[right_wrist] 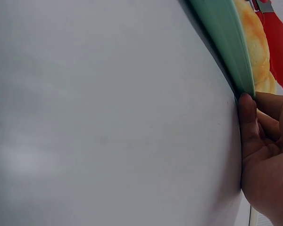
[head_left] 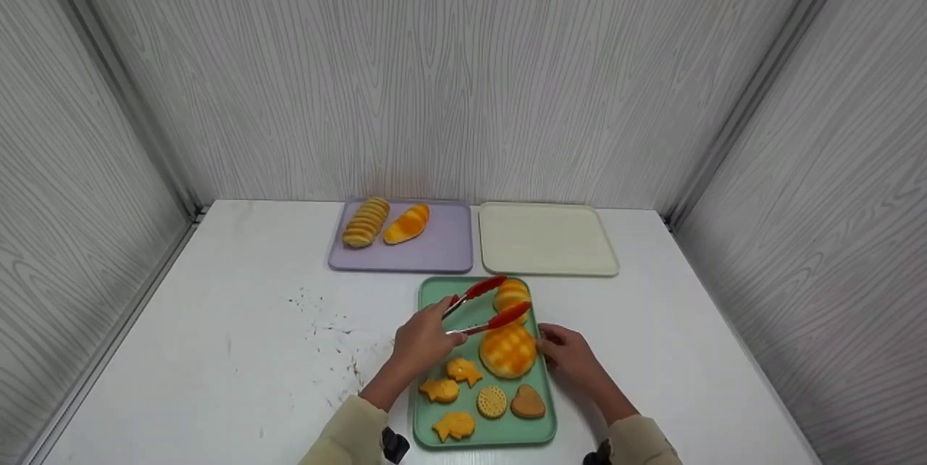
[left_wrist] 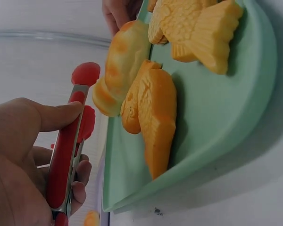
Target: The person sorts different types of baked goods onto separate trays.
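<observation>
My left hand (head_left: 422, 338) holds a pair of tongs (left_wrist: 66, 155) with red tips, thumb on one arm and fingers round the other. The spread tips reach over a striped bun (head_left: 511, 294) at the far end of the green tray (head_left: 452, 443). Nearer lies a round checkered bun (head_left: 508, 351). My right hand (head_left: 572, 355) pinches the tray's right rim between thumb and fingers, as the right wrist view shows. Fish-shaped biscuits (head_left: 454, 425), a round biscuit (head_left: 492, 402) and a heart-shaped biscuit (head_left: 528, 402) lie in the near half.
Behind stands a purple tray (head_left: 442, 255) bearing a ridged long bread (head_left: 366, 221) and a crescent-shaped bread (head_left: 407, 224). To its right is a cream tray (head_left: 548, 240). Grey wood-grain panels (head_left: 449, 74) enclose the white table (head_left: 217, 327), which has dark specks on the left.
</observation>
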{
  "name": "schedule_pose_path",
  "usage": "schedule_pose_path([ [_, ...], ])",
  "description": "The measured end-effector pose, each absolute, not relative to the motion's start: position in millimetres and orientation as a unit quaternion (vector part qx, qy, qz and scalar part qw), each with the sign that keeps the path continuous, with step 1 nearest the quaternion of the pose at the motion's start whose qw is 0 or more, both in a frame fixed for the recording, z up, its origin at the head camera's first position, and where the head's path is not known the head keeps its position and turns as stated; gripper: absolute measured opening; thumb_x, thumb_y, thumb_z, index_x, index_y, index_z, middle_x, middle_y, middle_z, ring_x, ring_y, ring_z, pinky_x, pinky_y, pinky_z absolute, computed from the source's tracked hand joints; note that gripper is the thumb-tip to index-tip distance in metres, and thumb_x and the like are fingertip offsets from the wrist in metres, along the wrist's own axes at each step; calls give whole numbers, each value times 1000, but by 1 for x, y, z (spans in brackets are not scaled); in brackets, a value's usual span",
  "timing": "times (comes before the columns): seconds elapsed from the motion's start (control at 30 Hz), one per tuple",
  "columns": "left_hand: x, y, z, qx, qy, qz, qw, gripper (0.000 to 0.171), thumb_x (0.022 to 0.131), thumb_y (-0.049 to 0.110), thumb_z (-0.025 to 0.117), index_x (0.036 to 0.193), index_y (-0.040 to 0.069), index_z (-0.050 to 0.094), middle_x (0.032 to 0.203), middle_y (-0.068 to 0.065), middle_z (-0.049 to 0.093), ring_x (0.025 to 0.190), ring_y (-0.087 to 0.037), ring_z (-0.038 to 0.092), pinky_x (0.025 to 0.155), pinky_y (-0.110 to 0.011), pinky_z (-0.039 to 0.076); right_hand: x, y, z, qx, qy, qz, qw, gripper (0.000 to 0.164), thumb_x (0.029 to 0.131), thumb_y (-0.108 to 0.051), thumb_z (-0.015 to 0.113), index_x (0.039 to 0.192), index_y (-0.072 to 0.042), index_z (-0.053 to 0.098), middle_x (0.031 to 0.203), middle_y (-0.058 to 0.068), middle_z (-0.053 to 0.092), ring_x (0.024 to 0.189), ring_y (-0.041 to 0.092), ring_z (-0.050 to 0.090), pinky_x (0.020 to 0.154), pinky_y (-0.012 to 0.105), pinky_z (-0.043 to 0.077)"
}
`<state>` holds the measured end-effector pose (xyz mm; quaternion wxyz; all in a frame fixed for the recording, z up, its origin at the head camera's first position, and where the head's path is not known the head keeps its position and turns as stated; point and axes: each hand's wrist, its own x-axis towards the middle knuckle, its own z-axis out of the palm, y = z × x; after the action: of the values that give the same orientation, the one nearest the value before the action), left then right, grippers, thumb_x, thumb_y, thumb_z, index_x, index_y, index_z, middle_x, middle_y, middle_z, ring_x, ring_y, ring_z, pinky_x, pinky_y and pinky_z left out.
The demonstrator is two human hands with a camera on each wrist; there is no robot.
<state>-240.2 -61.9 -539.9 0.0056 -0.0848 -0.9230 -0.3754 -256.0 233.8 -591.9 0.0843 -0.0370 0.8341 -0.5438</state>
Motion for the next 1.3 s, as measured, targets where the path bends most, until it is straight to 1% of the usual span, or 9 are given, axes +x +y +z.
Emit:
schedule_pose_path([
  [0.13, -243, -59, -542, -84, -923, -375, -1, 74, 90, 36, 74, 153, 12, 44, 148, -12, 55, 132, -35, 54, 102, -58, 46, -256, 234, -592, -39, 834, -543, 84, 39, 101, -15, 59, 136, 4, 58, 100, 9, 65, 74, 16, 56, 65, 28, 49],
  [0.23, -246, -56, -544, -79, -926, -370, -6, 74, 90, 37, 74, 153, 13, 44, 148, -12, 55, 132, -35, 54, 103, -58, 46, -256, 235, -594, -43, 832, -547, 83, 41, 101, -18, 60, 136, 3, 57, 102, 10, 65, 73, 15, 56, 65, 28, 49],
  [0.4, -249, -54, -546, -72, -930, -362, 0, 72, 90, 36, 74, 152, 13, 46, 144, -11, 58, 127, -34, 57, 99, -56, 48, -255, 234, -593, -46, 831, -548, 82, 42, 101, -17, 61, 136, 4, 57, 105, 13, 65, 74, 15, 57, 64, 27, 49],
  [0.7, -250, -52, -549, -72, -935, -348, 21, 65, 90, 36, 74, 148, 15, 52, 139, -9, 62, 121, -31, 62, 94, -53, 52, -255, 233, -591, -38, 836, -541, 84, 40, 101, -17, 60, 136, 1, 59, 105, 12, 65, 75, 15, 58, 65, 27, 49],
  [0.97, -247, -55, -548, -84, -933, -348, 42, 65, 90, 35, 74, 147, 13, 53, 136, -10, 64, 120, -32, 63, 91, -53, 53, -255, 235, -593, -64, 835, -543, 71, 42, 100, -15, 61, 136, 7, 57, 105, 15, 66, 74, 13, 57, 63, 25, 49],
  [1.17, -249, -61, -543, -74, -926, -366, 57, 65, 90, 34, 75, 148, 14, 52, 134, -9, 65, 116, -31, 64, 88, -53, 53, -255, 235, -593, -64, 832, -547, 71, 42, 100, -16, 62, 135, 6, 57, 105, 13, 66, 73, 14, 58, 63, 25, 50],
  [1.3, -254, -69, -544, -53, -926, -366, 73, 65, 90, 33, 75, 148, 14, 52, 134, -8, 65, 116, -30, 64, 89, -54, 52, -254, 235, -593, -56, 835, -543, 72, 44, 100, -17, 62, 136, 6, 57, 105, 13, 65, 74, 14, 59, 64, 26, 50],
])
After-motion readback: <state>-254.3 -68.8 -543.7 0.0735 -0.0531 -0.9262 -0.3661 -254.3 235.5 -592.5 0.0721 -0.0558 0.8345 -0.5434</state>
